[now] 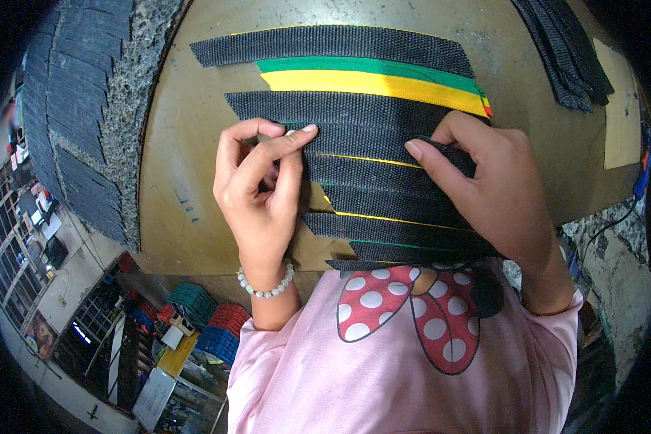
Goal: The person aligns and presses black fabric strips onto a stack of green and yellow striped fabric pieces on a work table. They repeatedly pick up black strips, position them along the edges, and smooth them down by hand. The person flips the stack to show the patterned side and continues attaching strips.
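Black webbing strips lie in overlapping rows across the brown tabletop (188,224) in front of me, with thin green and yellow lines showing between some. My left hand (260,166), a beaded bracelet at its wrist, pinches the left end of a middle black webbing strip (362,137) between thumb and fingers. Toward that strip's right end, my right hand (484,166) presses its thumb on top, its other fingers curled and partly hidden. Farther off lie a green and yellow ribbon strip (369,81) and a black strip (325,45). More black strips (405,228) run down to my shirt.
At the left, many dark strips (87,79) lie layered by a rough grey surface (134,145). Another bundle of black strips (560,54) rests at the far right, beside a tan card piece (620,108). Green, red and blue crates (220,329) stand below the table at left.
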Available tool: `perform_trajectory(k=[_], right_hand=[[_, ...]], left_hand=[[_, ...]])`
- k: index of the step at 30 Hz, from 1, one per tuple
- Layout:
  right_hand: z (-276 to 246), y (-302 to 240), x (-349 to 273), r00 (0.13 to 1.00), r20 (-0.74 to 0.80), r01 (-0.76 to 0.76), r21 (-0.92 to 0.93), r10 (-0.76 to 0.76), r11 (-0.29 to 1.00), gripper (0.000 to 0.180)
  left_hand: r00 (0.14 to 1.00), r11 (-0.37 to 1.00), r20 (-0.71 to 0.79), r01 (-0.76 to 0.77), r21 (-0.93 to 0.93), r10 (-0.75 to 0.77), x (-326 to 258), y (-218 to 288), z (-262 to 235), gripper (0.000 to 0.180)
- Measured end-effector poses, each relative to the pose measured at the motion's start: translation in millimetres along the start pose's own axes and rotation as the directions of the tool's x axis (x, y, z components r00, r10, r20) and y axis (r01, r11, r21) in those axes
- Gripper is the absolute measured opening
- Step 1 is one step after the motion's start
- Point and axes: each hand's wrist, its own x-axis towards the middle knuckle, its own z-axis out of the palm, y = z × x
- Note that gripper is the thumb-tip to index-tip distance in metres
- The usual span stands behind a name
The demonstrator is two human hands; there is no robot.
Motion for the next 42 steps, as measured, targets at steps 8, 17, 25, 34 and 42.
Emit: perform_trajectory(k=[8, 17, 25, 34, 42], right_hand=[[-1.0, 0.7, 0.3, 1.000, 0.011, -0.003, -0.004, 0.003, 1.000, 0.024], [-0.3, 1.2, 0.7, 1.000, -0.007, -0.003, -0.004, 0.003, 1.000, 0.024], [0.8, 4.6, 1.7, 0.999, -0.030, 0.023, -0.035, -0.024, 0.999, 0.028], [5.7, 1.9, -0.8, 0.993, -0.107, 0.029, -0.154, -0.046, 0.988, 0.031], [-18.0, 4.9, -18.8, 0.987, -0.126, -0.123, -0.182, 0.101, 0.976, 0.030]], left_hand=[[1.000, 1.000, -0.008, 0.000, -0.009, 0.000, 0.3, 0.4, 1.1, 0.028], [1.000, 1.000, -0.016, 0.001, -0.010, -0.001, -0.1, 1.0, 1.3, 0.028], [0.998, 0.999, -0.054, -0.018, 0.038, 0.020, -2.5, 5.7, 4.9, 0.024], [0.917, 0.876, 0.130, -0.398, 0.272, 0.376, -15.5, 38.6, 10.8, 0.045], [0.869, 0.856, 0.348, -0.450, 0.256, 0.352, -22.7, 44.4, 18.7, 0.053]])
